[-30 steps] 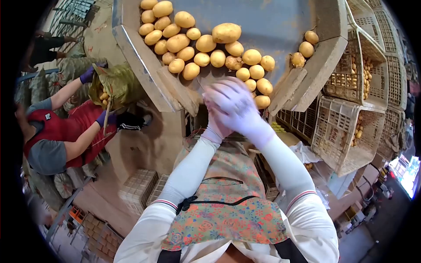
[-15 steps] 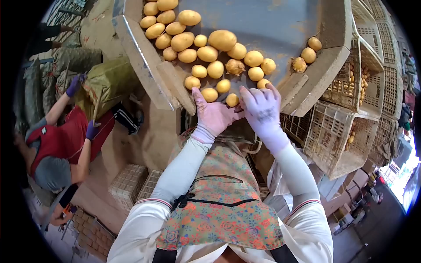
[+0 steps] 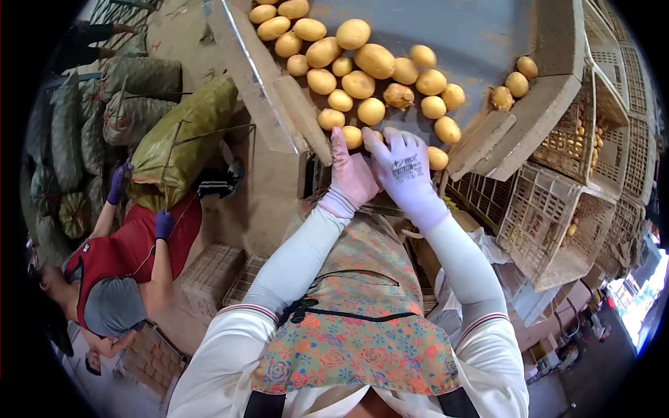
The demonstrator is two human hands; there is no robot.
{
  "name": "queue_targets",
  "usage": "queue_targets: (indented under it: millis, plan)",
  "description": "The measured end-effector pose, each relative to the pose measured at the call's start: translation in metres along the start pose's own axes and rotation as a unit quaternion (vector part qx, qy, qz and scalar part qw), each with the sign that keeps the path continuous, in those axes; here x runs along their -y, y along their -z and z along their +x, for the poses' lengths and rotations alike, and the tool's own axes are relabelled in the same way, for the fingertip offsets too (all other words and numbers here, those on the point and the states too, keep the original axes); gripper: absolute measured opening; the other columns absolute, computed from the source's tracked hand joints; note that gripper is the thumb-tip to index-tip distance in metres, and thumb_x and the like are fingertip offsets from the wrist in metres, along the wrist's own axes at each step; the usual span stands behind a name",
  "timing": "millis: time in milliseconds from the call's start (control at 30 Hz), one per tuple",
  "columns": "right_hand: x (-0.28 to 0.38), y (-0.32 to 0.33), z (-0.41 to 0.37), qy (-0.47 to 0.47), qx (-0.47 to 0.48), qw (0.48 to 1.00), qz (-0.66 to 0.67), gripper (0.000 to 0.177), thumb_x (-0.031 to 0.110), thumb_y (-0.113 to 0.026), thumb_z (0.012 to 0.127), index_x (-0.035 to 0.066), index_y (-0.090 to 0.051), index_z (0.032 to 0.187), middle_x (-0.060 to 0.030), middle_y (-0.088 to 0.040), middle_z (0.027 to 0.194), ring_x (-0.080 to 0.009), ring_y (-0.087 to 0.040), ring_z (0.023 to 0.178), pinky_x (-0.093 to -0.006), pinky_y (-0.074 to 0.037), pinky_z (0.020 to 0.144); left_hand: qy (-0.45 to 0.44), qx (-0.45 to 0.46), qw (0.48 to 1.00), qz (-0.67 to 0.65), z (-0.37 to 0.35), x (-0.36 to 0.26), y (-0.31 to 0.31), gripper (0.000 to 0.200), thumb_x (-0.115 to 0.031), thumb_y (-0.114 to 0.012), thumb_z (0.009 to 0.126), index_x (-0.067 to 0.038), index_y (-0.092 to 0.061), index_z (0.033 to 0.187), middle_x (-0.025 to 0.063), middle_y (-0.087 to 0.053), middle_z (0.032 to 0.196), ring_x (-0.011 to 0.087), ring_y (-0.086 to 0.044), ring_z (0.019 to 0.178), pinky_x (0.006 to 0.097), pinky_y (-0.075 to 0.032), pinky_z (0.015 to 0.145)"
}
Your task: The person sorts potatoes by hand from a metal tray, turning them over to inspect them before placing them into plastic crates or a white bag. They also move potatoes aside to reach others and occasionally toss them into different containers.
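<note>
We log a blue-grey metal tabletop [image 3: 474, 42] with raised grey side walls that narrow toward the person, which likely keeps the load funnelled to one gap. To its left, a co-worker's purple-gloved hands [image 3: 120, 182] grip one end of a bulging green mesh sack [image 3: 185, 139], probably to steady it. To the right stand stacked beige plastic lattice crates [image 3: 550, 223], near the tabletop, with a few potatoes inside. At the gap, the pink-gloved left hand [image 3: 354, 180] and the white printed-glove right hand [image 3: 406, 171] lie side by side, palms down. Their fingers are stretched open and grip nothing, seemingly acting as a barrier. The round yellow potatoes [image 3: 359, 83] pile just beyond the fingertips. One small yellow potato [image 3: 352, 136] sits between both hands' fingers, touching them.
</note>
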State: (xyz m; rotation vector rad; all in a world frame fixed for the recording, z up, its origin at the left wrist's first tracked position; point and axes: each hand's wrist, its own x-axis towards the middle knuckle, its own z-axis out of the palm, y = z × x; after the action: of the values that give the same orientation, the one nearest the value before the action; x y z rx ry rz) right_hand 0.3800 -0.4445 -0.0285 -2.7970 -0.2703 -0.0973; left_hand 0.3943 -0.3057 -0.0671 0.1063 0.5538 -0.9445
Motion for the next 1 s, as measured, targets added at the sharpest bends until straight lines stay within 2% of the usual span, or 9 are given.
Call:
queue_targets:
  millis: [133,233,333,433,467,567,800,933,1000]
  plan:
    - [-0.009,0.009,0.01,0.016,-0.018,1.0,0.013,0.04,0.018,-0.07,0.078,0.021,-0.064,0.117,-0.0023,-0.058,0.092,-0.0241,-0.062,0.09,-0.0426,-0.048,0.081,-0.036,-0.012,0.999,-0.002,0.005,0.006,-0.003,0.106,-0.088,-0.053,0.078,-0.011,-0.042,0.149,0.0105,-0.052,0.144,0.0255,-0.049,0.134,0.0562,-0.026,0.12]
    - [-0.035,0.096,-0.005,0.062,-0.212,0.972,-0.082,0.034,0.006,-0.067,0.076,0.018,-0.068,0.109,-0.0015,-0.066,0.1,-0.0236,-0.062,0.092,-0.044,-0.049,0.086,-0.021,0.043,0.994,-0.098,0.003,0.007,-0.012,0.118,-0.089,-0.055,0.076,-0.01,-0.021,0.158,0.0147,-0.032,0.157,0.0385,-0.035,0.143,0.0726,-0.021,0.116]
    - [-0.133,0.203,-0.039,-0.185,-0.376,0.897,-0.139,0.03,0.002,-0.062,0.089,-0.001,-0.064,0.119,-0.0152,-0.068,0.115,-0.0288,-0.066,0.105,-0.0424,-0.054,0.095,0.001,0.026,0.987,-0.159,0.006,0.005,-0.013,0.125,-0.08,-0.068,0.074,-0.012,-0.007,0.16,0.0143,-0.021,0.161,0.0459,-0.034,0.142,0.0749,-0.021,0.116]
    - [-0.145,0.189,-0.039,-0.251,-0.303,0.869,-0.301,0.037,0.003,-0.065,0.091,-0.004,-0.06,0.127,-0.0182,-0.066,0.119,-0.0304,-0.067,0.106,-0.039,-0.055,0.097,-0.019,0.091,0.993,-0.069,0.007,0.006,-0.013,0.113,-0.071,-0.069,0.081,-0.011,-0.015,0.159,0.0155,-0.028,0.159,0.0462,-0.036,0.141,0.0744,-0.021,0.116]
    - [-0.09,0.174,-0.009,-0.264,-0.251,0.928,0.079,0.051,0.008,-0.071,0.086,-0.002,-0.055,0.134,-0.0187,-0.063,0.124,-0.0338,-0.063,0.113,-0.0436,-0.052,0.101,-0.022,0.091,0.993,-0.068,0.009,0.005,-0.012,0.113,-0.071,-0.069,0.081,-0.011,-0.015,0.159,0.0155,-0.028,0.159,0.0462,-0.036,0.141,0.0744,-0.021,0.116]
    - [-0.006,0.084,0.03,-0.091,0.02,0.996,0.017,0.067,0.036,-0.073,0.082,0.011,-0.054,0.141,-0.0212,-0.05,0.141,-0.0413,-0.05,0.128,-0.0565,-0.038,0.106,-0.017,0.111,0.993,0.042,0.007,0.004,0.005,0.092,-0.069,-0.052,0.093,-0.014,-0.022,0.161,0.0161,-0.03,0.162,0.0378,-0.036,0.145,0.0602,-0.025,0.121]
    - [-0.048,0.024,0.062,-0.072,-0.171,0.976,-0.115,0.069,0.036,-0.072,0.082,0.015,-0.052,0.145,-0.0185,-0.049,0.14,-0.0402,-0.046,0.126,-0.0587,-0.031,0.108,-0.085,0.019,0.996,0.0,0.0,0.01,0.007,0.103,-0.087,-0.052,0.079,-0.017,-0.036,0.153,0.0097,-0.048,0.151,0.0362,-0.052,0.133,0.064,-0.036,0.113]
    - [0.007,0.024,0.038,0.06,-0.017,0.998,-0.025,0.056,0.03,-0.066,0.087,0.013,-0.056,0.14,-0.0171,-0.051,0.143,-0.031,-0.049,0.132,-0.0654,-0.026,0.11,-0.061,0.016,0.989,-0.133,0.007,0.006,0.036,0.085,-0.078,-0.054,0.088,-0.024,-0.037,0.15,0.0066,-0.048,0.149,0.0291,-0.055,0.129,0.0561,-0.045,0.108]
    - [0.003,0.02,0.025,0.011,-0.028,0.999,-0.012,0.054,0.027,-0.065,0.088,0.012,-0.057,0.139,-0.0165,-0.052,0.143,-0.0275,-0.049,0.136,-0.0663,-0.021,0.114,-0.1,-0.02,0.994,0.047,-0.005,0.008,0.015,0.08,-0.073,-0.051,0.093,-0.024,-0.035,0.153,0.0064,-0.043,0.154,0.0256,-0.052,0.133,0.0543,-0.045,0.109]
